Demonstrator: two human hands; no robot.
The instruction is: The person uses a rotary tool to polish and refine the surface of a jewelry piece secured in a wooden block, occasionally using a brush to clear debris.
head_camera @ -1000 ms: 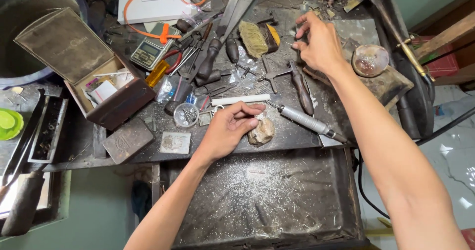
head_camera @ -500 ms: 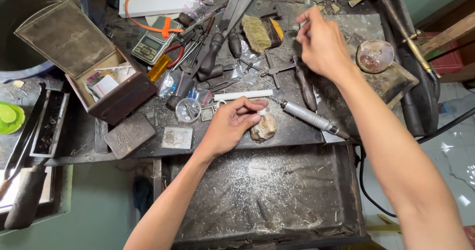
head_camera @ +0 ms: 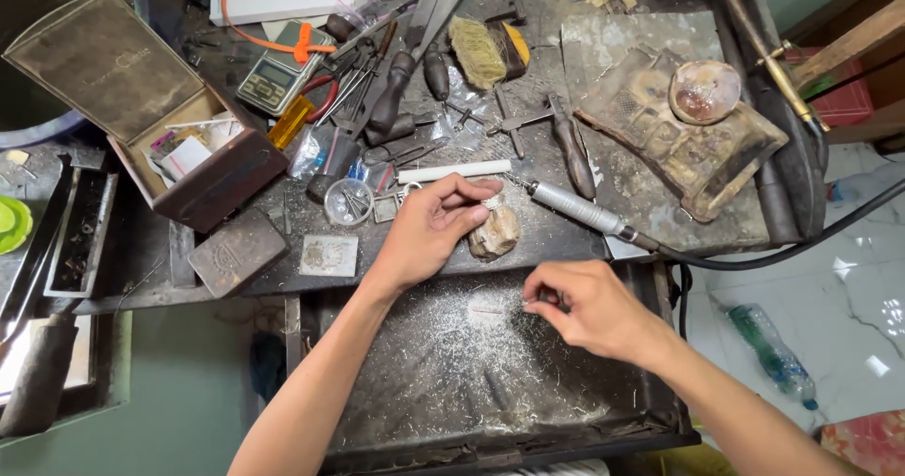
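Nearest, the right hand (head_camera: 589, 308) hovers low over the pull-out metal tray (head_camera: 396, 410), which is dusted with pale filings. Thumb and forefinger are pinched together on something very small near their tips; what it is cannot be told.

Just beyond, at the bench edge, the left hand (head_camera: 434, 226) rests with fingertips (head_camera: 476, 193) closed on a small silvery piece (head_camera: 492, 202), held against the top of a worn wooden bench peg (head_camera: 496, 233). Peg juts toward the tray.

Beside the left hand: a rotary handpiece (head_camera: 575, 207) lying flat to its right, dark cable trailing off; a white rod (head_camera: 455, 171) just above the fingers; a small round clear container (head_camera: 347, 201) and a flat grey tin (head_camera: 238, 251) to its left.

Farther back: open brown box (head_camera: 212, 170) with papers inside, pocket scale (head_camera: 273, 75), pile of pliers and files (head_camera: 396, 90), a bristle brush (head_camera: 481, 50). Far right, a scorched block (head_camera: 660, 132) carrying a shallow round dish (head_camera: 704, 90).
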